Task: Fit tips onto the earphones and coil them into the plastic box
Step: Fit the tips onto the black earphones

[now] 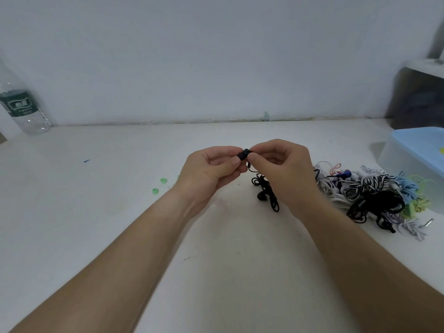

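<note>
Evidently early, we pinch one black earphone in left hand and right hand fingers, tip going on; coiling remains.

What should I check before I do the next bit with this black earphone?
1. Small black earbud pinched between left hand and right hand: ok.
2. Tip pushed fully on: cannot tell, the fingers hide it.
3. Its black cable clear of the tangled earphone pile: cannot tell, the wrist hides the gap.
4. Pale blue plastic box close by on the right: ok.
5. Box open: cannot tell.
</note>
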